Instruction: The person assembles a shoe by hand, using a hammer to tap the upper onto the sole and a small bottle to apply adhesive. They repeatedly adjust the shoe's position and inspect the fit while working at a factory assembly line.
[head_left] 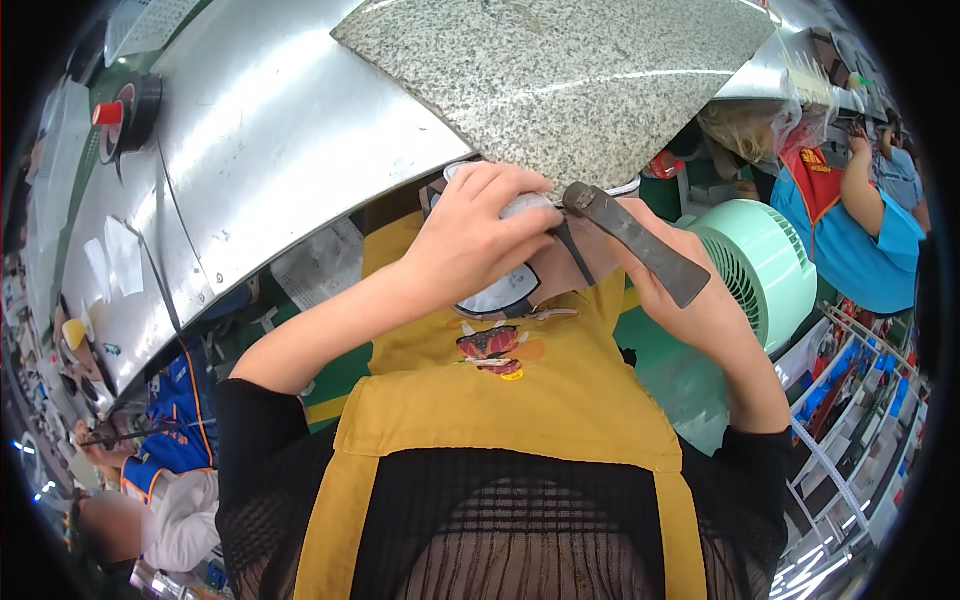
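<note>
Left hand (470, 235): fingers (520, 215) curled over a small pale object (525, 206), gripping it against the edge of the granite slab; the object is mostly hidden under the fingers, kind not clear.

Right hand (690, 300): fingers closed around a flat dark metal tool (635, 240), a bar with a worn, rusty face. The tool lies slanted, its upper end touching the pale object just beside the left fingertips.

Thin dark strap or wire (575, 255): hangs down between the two hands.

Granite slab (560, 75): speckled grey, set on the steel table (280, 130), its corner overhanging above both hands.

Yellow apron (500, 400): worn by the person, below the hands.

Mint-green fan (765, 265): just behind the right hand.

Roll of black tape (135, 110): on the table, far left.

Other people: one in a blue top (850, 240) at right, others at lower left.
</note>
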